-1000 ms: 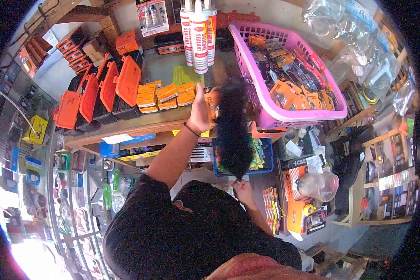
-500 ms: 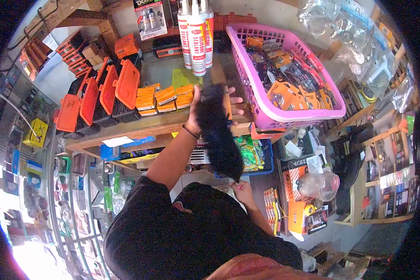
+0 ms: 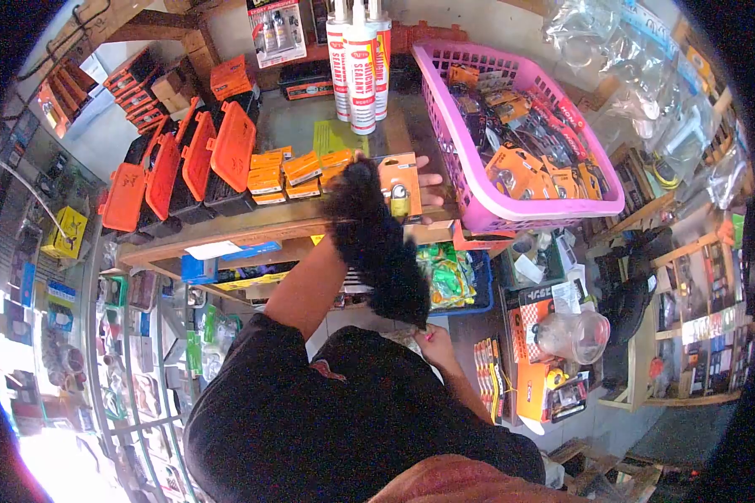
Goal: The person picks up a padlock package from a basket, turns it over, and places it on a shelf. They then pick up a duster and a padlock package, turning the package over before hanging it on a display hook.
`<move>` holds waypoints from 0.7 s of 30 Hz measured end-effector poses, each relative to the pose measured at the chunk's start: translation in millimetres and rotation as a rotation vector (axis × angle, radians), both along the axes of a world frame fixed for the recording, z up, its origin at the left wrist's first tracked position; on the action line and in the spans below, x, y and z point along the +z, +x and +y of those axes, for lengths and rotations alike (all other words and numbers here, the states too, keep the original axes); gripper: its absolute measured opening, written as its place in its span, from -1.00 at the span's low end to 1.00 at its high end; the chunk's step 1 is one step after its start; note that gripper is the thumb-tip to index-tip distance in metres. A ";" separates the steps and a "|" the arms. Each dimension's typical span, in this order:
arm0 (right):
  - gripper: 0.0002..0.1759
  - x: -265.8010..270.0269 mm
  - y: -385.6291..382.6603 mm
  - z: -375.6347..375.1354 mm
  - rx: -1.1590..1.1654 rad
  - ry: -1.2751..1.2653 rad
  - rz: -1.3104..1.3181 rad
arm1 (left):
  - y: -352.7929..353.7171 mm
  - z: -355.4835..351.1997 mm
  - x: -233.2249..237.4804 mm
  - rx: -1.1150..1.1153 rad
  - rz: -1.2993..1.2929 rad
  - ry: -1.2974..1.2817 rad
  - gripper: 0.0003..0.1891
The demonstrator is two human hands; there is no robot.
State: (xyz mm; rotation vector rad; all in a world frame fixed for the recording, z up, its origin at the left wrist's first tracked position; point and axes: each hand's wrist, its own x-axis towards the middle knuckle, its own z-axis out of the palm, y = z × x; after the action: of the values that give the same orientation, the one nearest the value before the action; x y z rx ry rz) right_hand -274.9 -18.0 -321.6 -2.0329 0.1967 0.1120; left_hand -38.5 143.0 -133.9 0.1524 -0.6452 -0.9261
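My left hand point(image 3: 430, 181) is stretched over the counter, its fingers showing past the edge of an orange carded padlock point(image 3: 401, 186) that lies against the palm. The thumb side is hidden by a fluffy black duster point(image 3: 382, 243). Low in front of my body, my right hand point(image 3: 435, 342) is closed round the duster's handle end. The duster's upper part passes over my left wrist and the pack's left edge. Small orange boxes point(image 3: 302, 170) stand in stacks just left of my left hand.
Silicone sealant tubes point(image 3: 361, 80) stand behind my left hand. A pink basket point(image 3: 538, 220) of carded goods is to the right. Black cases with orange lids point(image 3: 231, 147) line the left. Below the counter point(image 3: 226, 232) sits a blue bin point(image 3: 484, 285) with green packets.
The duster's upper end has swung left, uncovering the carded padlock in my left hand. My left hand stays nearly in place, and my right hand still grips the handle.
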 end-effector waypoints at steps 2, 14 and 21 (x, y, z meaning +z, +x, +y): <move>-0.64 12.0 1.6 0.0 -0.055 0.159 0.074 | -5.1 3.1 0.4 0.135 0.078 0.151 0.00; -0.68 33.1 -1.5 6.9 -0.030 0.065 0.129 | -12.6 2.7 11.5 0.233 0.327 0.151 -0.11; -0.71 6.0 -2.5 2.7 -0.008 0.038 0.127 | -5.2 3.2 -1.8 0.360 0.190 0.343 -0.01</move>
State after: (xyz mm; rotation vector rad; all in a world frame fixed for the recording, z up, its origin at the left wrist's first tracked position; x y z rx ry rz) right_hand -277.3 -15.3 -315.6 -1.9887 0.2804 0.2383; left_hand -43.7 146.2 -135.7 0.4654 -0.2650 -0.6847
